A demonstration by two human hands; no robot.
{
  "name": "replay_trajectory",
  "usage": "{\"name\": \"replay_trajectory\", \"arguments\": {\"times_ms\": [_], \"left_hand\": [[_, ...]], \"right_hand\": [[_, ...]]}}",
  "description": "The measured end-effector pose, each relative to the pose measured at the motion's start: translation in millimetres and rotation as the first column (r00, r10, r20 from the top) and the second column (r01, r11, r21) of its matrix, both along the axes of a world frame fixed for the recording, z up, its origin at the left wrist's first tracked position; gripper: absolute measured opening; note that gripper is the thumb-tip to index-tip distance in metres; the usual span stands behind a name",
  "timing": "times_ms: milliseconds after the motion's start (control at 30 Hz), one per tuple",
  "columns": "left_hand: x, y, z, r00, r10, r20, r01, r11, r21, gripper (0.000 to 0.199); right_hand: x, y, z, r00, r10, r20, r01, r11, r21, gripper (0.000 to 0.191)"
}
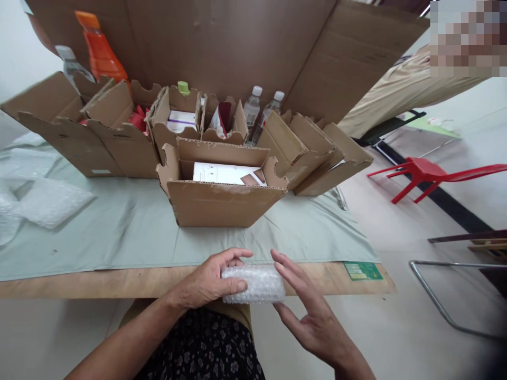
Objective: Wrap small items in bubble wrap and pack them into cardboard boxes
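Left grip [209, 279] pinches bubble wrap [263, 285], right grip [311, 309] open; carton [224, 206] apparently holds white box [224, 173].

Soft, even indoor light brightens the white floor [396, 221] and leaves faint shadows in folds of the pale green tablecloth [134, 227], while glints dot the bubble wrap [255, 284], wide-angle distortion stretches the edges, and pixelation masks the upper right corner

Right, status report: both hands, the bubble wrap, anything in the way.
Left hand gripping bubble-wrap bundle, thumb on top. Right hand open at its right end. Nearest cardboard box stands beyond, clear of both hands.
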State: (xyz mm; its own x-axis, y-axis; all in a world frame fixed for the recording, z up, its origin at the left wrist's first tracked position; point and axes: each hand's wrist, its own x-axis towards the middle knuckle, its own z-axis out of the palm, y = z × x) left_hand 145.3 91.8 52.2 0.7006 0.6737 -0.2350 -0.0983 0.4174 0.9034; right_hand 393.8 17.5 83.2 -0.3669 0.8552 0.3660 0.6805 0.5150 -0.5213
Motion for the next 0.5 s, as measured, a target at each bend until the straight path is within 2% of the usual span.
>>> {"name": "replay_trajectory", "arguments": {"times_ms": [133,233,300,333,367,400,433,467,500], "left_hand": [[-3.5,-0.5,-0.8,0.997,0.011,0.071,-0.007,0.998,-0.058,0.076],[-10.0,-1.5,1.6,0.998,0.018,0.060,-0.017,1.000,-0.013,0.072],[-18.8,-1.1,8.3,0.997,0.080,0.013,-0.081,0.983,0.167,0.062],[-24.5,0.4,13.4,0.984,0.175,-0.006,-0.163,0.929,0.332,0.055],[-30.9,3.1,19.3,0.947,0.320,-0.004,-0.270,0.806,0.527,0.048],[-37.6,7.5,25.6,0.871,0.490,0.031,-0.363,0.601,0.712,0.043],[-44.4,13.7,32.0,0.760,0.643,0.095,-0.400,0.346,0.849,0.042],[-50.8,21.5,37.9,0.638,0.752,0.168,-0.367,0.105,0.924,0.045],[-56.6,30.6,42.9,0.532,0.816,0.226,-0.291,-0.074,0.954,0.050]], "right_hand": [[-9.7,12.2,9.3,0.994,0.096,0.044,-0.097,0.995,0.019,0.058],[-16.5,22.6,15.4,0.989,0.145,-0.005,-0.145,0.989,0.027,0.045],[-17.7,29.0,21.6,0.983,0.149,-0.104,-0.147,0.989,0.028,0.039],[-17.4,32.6,26.2,0.979,0.118,-0.164,-0.113,0.993,0.037,0.035],[-16.8,37.0,32.1,0.971,0.056,-0.232,-0.043,0.997,0.059,0.032],[-16.5,42.7,39.4,0.951,-0.033,-0.308,0.063,0.994,0.087,0.029],[-17.0,50.3,47.8,0.912,-0.129,-0.389,0.190,0.974,0.124,0.028],[-18.7,60.1,57.2,0.859,-0.203,-0.470,0.313,0.935,0.167,0.027],[-22.0,72.0,67.1,0.811,-0.233,-0.537,0.399,0.891,0.216,0.028]]}}
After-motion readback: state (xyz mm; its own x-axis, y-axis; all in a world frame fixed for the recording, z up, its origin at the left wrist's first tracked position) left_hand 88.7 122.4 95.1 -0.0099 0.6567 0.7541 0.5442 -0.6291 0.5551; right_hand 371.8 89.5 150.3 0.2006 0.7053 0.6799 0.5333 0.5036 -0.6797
